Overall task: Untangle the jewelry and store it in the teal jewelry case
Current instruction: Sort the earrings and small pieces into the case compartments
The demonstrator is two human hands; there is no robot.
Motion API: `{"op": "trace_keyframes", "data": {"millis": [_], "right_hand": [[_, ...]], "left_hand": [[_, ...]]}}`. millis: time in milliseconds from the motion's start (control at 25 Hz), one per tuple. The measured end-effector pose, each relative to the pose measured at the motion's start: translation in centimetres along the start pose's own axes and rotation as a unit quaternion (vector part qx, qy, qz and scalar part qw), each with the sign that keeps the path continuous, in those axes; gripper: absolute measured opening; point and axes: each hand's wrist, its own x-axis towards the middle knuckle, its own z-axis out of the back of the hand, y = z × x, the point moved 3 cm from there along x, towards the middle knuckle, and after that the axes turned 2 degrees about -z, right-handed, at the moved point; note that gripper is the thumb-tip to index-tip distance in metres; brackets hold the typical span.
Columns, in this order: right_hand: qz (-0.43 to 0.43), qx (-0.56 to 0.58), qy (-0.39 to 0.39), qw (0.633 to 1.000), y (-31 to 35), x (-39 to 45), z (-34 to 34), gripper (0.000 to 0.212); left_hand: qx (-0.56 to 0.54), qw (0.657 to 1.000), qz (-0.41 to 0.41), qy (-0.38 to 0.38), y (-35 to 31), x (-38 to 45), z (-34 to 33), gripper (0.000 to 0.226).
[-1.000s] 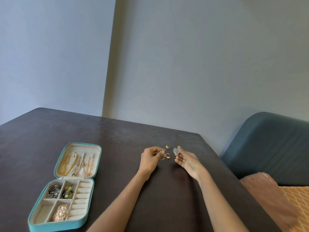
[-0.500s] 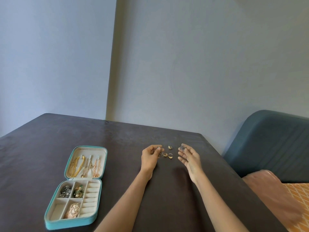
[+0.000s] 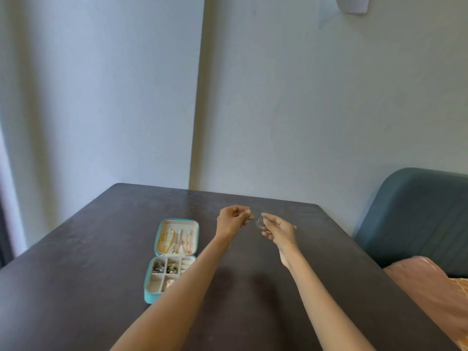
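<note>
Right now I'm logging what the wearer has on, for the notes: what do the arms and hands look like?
Both forearms are bare up to the bottom edge of the picture: no sleeves show. The left hand and the right hand wear no gloves, and no watch or bracelet shows at either wrist. Whether any finger wears a ring is too small and blurred to tell.

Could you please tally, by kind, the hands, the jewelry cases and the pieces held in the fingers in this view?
Hands: 2, left hand and right hand
Teal jewelry case: 1, open
Held pieces: 2, small ring-like piece, silver cluster piece
Total: 5
</note>
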Motion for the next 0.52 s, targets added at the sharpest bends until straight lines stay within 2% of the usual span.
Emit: {"op": "trace_keyframes", "data": {"millis": [120,280,360,520], "right_hand": [[-0.009,0.056,0.01,0.998,2.3,-2.1,-4.3,0.017],[-0.029,0.105,0.069,0.992,4.7,-5.8,-10.3,0.012],[-0.045,0.082,0.106,0.99,4.8,-7.6,-12.8,0.012],[-0.048,-0.065,0.155,0.985,3.4,-10.8,-16.2,0.012]], "left_hand": [[0.044,0.998,0.01,0.037,-2.9,-1.5,4.6,0.007],[0.119,0.991,0.057,0.031,-6.0,-5.2,11.5,0.016],[0.142,0.987,0.067,0.022,-7.0,-7.4,14.3,0.02],[0.187,0.974,0.127,-0.007,-7.2,-11.4,18.7,0.028]]}}
